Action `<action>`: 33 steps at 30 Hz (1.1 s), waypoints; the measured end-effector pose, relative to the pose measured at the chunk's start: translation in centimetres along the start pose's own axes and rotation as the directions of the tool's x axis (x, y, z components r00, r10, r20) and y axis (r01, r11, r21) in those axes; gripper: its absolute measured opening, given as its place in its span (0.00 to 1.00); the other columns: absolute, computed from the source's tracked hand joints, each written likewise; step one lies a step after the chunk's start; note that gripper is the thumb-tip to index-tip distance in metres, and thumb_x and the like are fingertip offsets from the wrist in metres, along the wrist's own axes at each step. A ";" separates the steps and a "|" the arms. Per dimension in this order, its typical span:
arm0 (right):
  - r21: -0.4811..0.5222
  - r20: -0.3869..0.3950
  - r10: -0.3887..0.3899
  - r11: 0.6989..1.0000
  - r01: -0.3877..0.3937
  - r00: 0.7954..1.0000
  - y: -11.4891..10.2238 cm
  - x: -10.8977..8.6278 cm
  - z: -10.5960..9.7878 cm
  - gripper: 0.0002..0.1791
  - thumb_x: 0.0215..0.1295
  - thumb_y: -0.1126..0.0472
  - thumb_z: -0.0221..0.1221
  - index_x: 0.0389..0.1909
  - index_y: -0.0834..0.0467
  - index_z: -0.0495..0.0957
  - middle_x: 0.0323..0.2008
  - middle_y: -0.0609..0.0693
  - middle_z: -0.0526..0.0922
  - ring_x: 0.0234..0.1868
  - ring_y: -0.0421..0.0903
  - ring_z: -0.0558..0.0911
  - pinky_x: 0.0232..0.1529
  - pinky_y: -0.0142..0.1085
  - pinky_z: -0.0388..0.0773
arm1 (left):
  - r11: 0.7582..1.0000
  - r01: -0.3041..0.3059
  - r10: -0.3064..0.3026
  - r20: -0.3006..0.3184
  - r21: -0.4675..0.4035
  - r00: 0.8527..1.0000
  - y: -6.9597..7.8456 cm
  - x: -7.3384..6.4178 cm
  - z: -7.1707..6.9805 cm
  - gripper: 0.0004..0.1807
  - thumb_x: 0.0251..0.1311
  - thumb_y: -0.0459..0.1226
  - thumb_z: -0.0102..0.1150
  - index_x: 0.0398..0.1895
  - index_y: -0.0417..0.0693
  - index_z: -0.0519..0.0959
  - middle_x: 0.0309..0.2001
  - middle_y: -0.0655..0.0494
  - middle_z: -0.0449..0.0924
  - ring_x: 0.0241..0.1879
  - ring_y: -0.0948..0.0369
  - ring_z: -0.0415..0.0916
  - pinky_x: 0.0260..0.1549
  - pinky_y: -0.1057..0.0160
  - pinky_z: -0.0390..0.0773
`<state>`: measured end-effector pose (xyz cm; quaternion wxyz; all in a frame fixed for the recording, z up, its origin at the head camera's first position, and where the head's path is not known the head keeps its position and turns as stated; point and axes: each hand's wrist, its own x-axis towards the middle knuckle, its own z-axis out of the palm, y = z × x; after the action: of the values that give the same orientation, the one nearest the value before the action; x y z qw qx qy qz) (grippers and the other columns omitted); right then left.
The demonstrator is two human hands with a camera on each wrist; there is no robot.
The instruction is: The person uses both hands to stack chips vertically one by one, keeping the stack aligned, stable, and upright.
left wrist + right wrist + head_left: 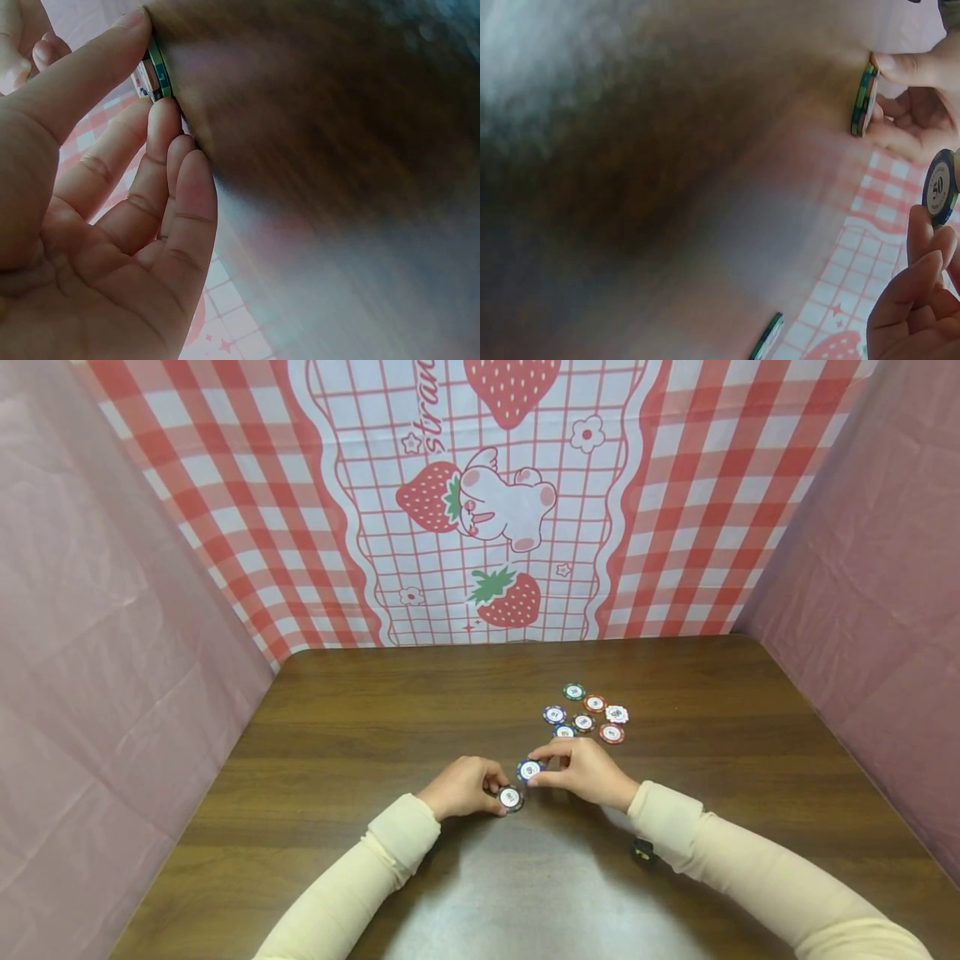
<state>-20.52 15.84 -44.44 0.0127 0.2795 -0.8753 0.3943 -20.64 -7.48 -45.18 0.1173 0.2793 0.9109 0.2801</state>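
Note:
Near the middle of the table, my left hand (467,787) pinches a small stack of poker chips by its rim, with a black chip (511,798) facing up. In the left wrist view the stack's edge (160,75) shows green beside paler layers. Just to the right and a little farther away, my right hand (588,771) pinches a blue poker chip (529,769) between thumb and fingers. The right wrist view shows 50 printed on that blue chip (937,187). It is held close beside the stack.
Beyond my right hand lie several loose chips, among them a green chip (574,692), a white chip (617,714), a purple chip (555,715) and a brown chip (583,722). A blue chip (564,732) is partly hidden by that hand. Checked cloth (697,527) hangs behind the wooden table (337,718).

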 end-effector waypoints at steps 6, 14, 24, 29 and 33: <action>-0.017 0.046 -0.034 0.999 0.035 0.998 -0.3 0.0 0.6 0.18 0.50 0.51 0.72 0.41 0.55 0.86 0.29 0.42 0.83 0.23 0.33 0.72 0.24 0.28 0.71 | 1.000 0.002 -0.002 0.003 -0.001 1.000 0.0 0.0 0.0 0.15 0.41 0.38 0.78 0.34 0.49 0.84 0.29 0.60 0.82 0.31 0.66 0.75 0.35 0.69 0.72; -0.039 0.086 -0.038 0.998 0.042 0.996 -0.6 0.0 1.1 0.17 0.50 0.52 0.73 0.39 0.54 0.86 0.29 0.43 0.84 0.23 0.31 0.71 0.24 0.27 0.70 | 1.000 -0.001 0.001 0.001 -0.004 1.000 -0.1 0.1 0.1 0.15 0.41 0.38 0.78 0.34 0.50 0.84 0.29 0.60 0.82 0.30 0.69 0.74 0.34 0.70 0.72; -0.077 0.127 -0.017 0.997 0.027 0.992 -0.8 0.2 1.8 0.15 0.50 0.52 0.73 0.38 0.52 0.87 0.30 0.42 0.83 0.25 0.32 0.72 0.27 0.27 0.70 | 1.000 -0.014 0.014 -0.004 -0.027 1.000 -0.2 0.0 0.2 0.14 0.41 0.37 0.78 0.33 0.49 0.85 0.29 0.59 0.83 0.30 0.68 0.76 0.34 0.70 0.73; -0.091 0.137 -0.016 0.995 0.029 0.990 -1.0 0.2 1.8 0.14 0.50 0.53 0.73 0.36 0.53 0.87 0.30 0.42 0.84 0.28 0.34 0.75 0.29 0.26 0.71 | 1.000 -0.008 0.008 -0.002 -0.025 1.000 -0.1 0.1 0.1 0.15 0.41 0.37 0.78 0.34 0.49 0.85 0.28 0.60 0.82 0.29 0.69 0.74 0.33 0.70 0.72; -0.114 0.156 0.000 0.993 0.018 0.988 -1.0 0.4 2.0 0.13 0.50 0.52 0.73 0.35 0.53 0.87 0.31 0.42 0.85 0.30 0.35 0.78 0.31 0.26 0.71 | 1.000 0.000 0.000 0.000 -0.030 1.000 0.0 0.1 0.1 0.15 0.41 0.37 0.78 0.34 0.50 0.85 0.28 0.60 0.82 0.29 0.69 0.73 0.32 0.69 0.72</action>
<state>-19.91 13.72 -45.06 -0.0378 0.3121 -0.8936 0.3204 -20.67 -7.38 -45.23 0.1213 0.2776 0.9067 0.2936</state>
